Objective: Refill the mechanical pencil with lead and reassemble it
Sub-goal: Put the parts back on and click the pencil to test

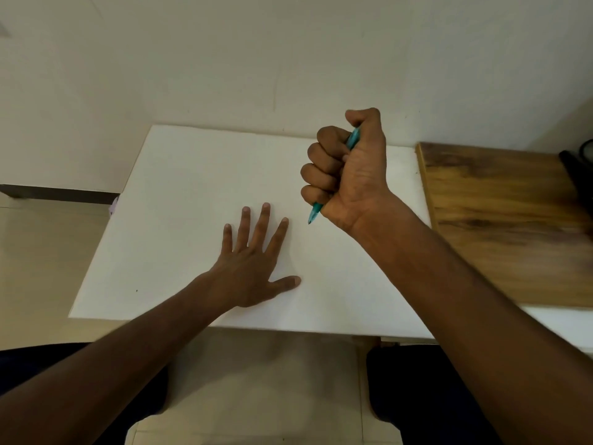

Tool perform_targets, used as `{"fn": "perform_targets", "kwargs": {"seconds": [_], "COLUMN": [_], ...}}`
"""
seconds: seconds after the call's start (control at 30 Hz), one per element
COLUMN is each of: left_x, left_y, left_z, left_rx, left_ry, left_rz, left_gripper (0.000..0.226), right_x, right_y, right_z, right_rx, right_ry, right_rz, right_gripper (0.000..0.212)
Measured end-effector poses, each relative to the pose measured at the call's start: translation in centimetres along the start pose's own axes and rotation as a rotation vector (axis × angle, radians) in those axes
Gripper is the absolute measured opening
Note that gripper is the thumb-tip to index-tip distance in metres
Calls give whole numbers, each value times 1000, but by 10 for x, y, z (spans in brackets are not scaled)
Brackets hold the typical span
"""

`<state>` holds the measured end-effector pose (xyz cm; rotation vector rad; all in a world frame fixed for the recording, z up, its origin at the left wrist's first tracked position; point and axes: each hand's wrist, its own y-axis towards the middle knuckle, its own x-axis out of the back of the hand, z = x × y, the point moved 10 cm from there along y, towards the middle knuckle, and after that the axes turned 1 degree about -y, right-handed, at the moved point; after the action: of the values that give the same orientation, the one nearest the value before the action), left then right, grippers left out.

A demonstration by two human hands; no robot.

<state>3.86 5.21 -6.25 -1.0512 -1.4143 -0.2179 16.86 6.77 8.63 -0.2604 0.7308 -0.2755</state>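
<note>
A teal mechanical pencil (315,212) is gripped in the fist of my right hand (346,168), raised above the white table (179,187). Its tip points down and toward me below the fist, and a short stretch of barrel shows near the thumb, which presses on the top end. Most of the barrel is hidden inside the fingers. My left hand (253,268) lies flat on the table, palm down, fingers spread, holding nothing. No lead or lead case is visible.
A brown wooden board (500,220) adjoins the white table on the right, with a dark object (577,162) at its far edge. A pale wall stands right behind the table. My knees are under the near edge, over tiled floor.
</note>
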Motion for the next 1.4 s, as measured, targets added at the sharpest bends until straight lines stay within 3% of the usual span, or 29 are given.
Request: {"fn": "perform_targets", "kwargs": {"seconds": [0.13, 0.27, 0.4, 0.6, 0.87, 1.03, 1.4], "left_x": [-3, -5, -5, -5, -6, -5, -5], "left_y": [2, 5, 5, 5, 5, 4, 5], "left_z": [2, 2, 3, 2, 2, 1, 0], "left_rx": [10, 19, 28, 39, 35, 37, 37], "left_ry": [25, 36, 47, 67, 73, 78, 78], "left_rz": [2, 10, 14, 25, 24, 23, 21], "left_gripper": [119, 120, 119, 120, 120, 120, 120], "right_x": [0, 0, 2, 0, -12, -17, -3], "right_y": [-2, -2, -4, -9, -19, -20, -19], "right_z": [-3, -2, -2, 2, 7, 2, 2], "right_rx": [-17, 0, 21, 60, 177, 149, 104], "right_ry": [18, -36, -77, -111, -244, -246, -174], "right_rz": [2, 6, -6, -1, 32, 94, 31], "right_gripper": [63, 52, 60, 57, 61, 56, 59]}}
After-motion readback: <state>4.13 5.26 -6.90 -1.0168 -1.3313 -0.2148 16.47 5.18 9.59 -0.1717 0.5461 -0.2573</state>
